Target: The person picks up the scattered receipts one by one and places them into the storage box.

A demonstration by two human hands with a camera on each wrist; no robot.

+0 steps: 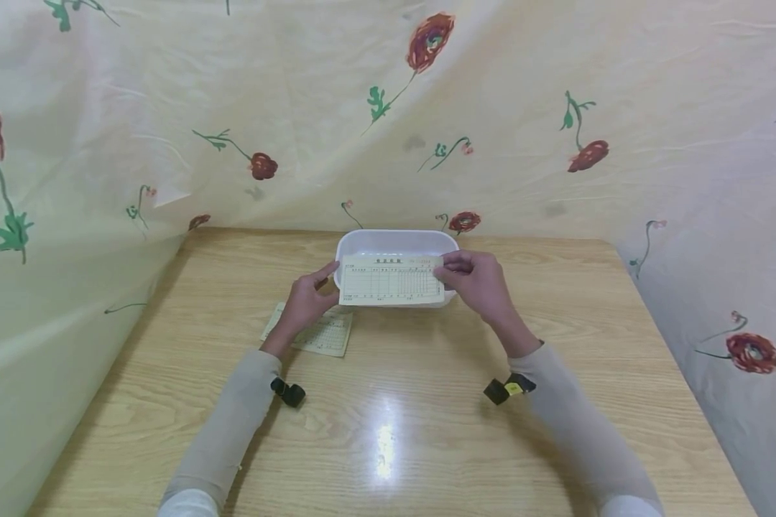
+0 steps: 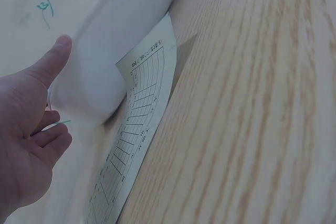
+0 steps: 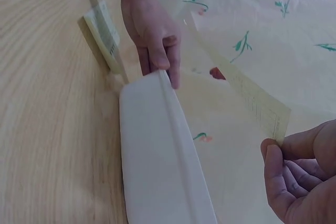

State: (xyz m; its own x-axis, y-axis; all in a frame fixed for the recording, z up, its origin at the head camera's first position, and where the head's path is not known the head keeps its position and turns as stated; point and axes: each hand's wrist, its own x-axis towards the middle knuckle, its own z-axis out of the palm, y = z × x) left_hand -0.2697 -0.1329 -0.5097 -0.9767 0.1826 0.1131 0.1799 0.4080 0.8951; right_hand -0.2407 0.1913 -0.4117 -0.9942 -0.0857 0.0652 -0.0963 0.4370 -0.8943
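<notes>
A pale printed receipt slip (image 1: 391, 281) is held up in front of the white plastic tub (image 1: 397, 240). My right hand (image 1: 483, 284) pinches its right end between thumb and fingers, as the right wrist view also shows. At the tub's left end, my left hand (image 1: 305, 303) has its fingertips right at the rim and the slip's left edge. In the left wrist view its thumb stands straight and apart from the loosely bent fingers. A second receipt slip (image 1: 326, 336) lies on the table, partly hidden under the left hand; its edge curls up in the left wrist view.
The wooden table (image 1: 440, 402) shows a bright glare spot near its front. Behind the tub and along both sides hangs a cream cloth (image 1: 511, 93) with printed flowers. Each sleeved wrist carries a small black camera, one at the left wrist (image 1: 289, 392).
</notes>
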